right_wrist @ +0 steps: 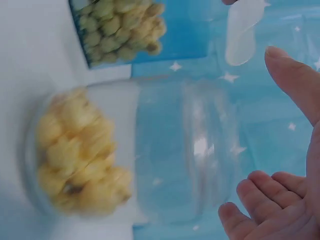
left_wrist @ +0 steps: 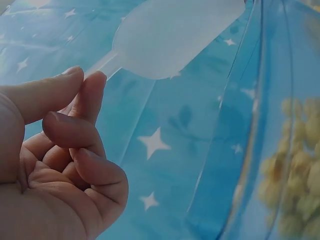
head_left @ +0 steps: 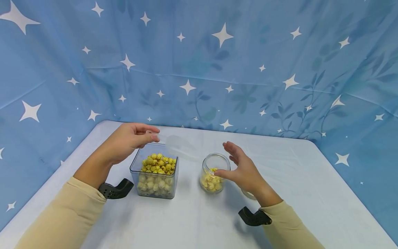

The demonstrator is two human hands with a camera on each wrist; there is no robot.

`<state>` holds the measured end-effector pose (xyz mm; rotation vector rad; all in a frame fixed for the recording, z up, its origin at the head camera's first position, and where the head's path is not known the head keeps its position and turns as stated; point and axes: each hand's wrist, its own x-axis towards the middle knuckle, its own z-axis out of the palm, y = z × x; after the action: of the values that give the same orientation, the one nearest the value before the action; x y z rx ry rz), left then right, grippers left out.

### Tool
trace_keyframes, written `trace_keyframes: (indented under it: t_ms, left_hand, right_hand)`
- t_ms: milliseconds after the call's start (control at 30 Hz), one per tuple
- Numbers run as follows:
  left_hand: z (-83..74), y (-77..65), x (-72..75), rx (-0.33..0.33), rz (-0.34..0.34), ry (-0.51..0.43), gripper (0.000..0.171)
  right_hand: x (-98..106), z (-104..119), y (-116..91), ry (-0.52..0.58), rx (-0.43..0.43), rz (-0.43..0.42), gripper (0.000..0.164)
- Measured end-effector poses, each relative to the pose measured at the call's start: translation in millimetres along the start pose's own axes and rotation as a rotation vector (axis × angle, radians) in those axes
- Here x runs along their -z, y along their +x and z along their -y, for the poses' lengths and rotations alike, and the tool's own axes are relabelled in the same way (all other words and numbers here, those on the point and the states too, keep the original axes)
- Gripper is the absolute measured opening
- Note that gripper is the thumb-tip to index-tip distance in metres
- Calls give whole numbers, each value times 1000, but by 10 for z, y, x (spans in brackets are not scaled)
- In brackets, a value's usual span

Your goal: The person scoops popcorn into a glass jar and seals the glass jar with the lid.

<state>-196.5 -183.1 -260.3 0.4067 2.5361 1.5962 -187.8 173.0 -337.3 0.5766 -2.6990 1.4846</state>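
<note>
My left hand [head_left: 129, 141] pinches the handle of a translucent white scoop [head_left: 180, 147] between thumb and fingers. The scoop's bowl [left_wrist: 170, 40] points right, above the far right corner of a clear square container [head_left: 134, 171]. Yellow popcorn [head_left: 158, 164] partly fills that container. To its right stands an upright, lidless glass jar [head_left: 204, 166] with popcorn [head_left: 211, 181] in its lower part. My right hand [head_left: 244, 173] is beside the jar, fingers spread and thumb at the near side of its mouth. Whether the thumb touches the glass, I cannot tell.
A round lid-like disc [head_left: 248, 194] lies on the white tablecloth [head_left: 192, 221], mostly hidden under my right wrist. A blue curtain [head_left: 199, 62] with white stars hangs behind the table. Each wrist wears a black device [head_left: 116, 189].
</note>
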Motion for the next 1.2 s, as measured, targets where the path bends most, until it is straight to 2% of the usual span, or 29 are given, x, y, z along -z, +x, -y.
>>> trace_keyframes:
  t_ms: [100, 267, 400, 600, 833, 1000, 1200]
  left_hand:
    - [28, -82, 112, -7, -30, 18, 39]
    - [64, -188, 295, -7, -79, 71, 41]
    - [97, -255, 411, -22, -92, 50, 40]
    - [131, -311, 510, -44, -117, -12, 38]
    - [148, -370, 622, -52, -169, 27, 17]
    - [148, -385, 663, -38, -168, 47, 18]
    - [127, -378, 660, -17, -175, 130, 40]
  right_hand:
    - [0, 103, 18, 28, 61, -10, 99]
    - [-140, 330, 92, 35, 128, 71, 99]
    - [-289, 465, 171, 15, 153, 134, 100]
    - [-458, 574, 273, -6, 142, 181, 103]
    - [-605, 607, 368, 4, 128, 224, 103]
    - [-669, 675, 399, 4, 107, 252, 103]
    - [-731, 742, 420, 8, 56, 269, 104]
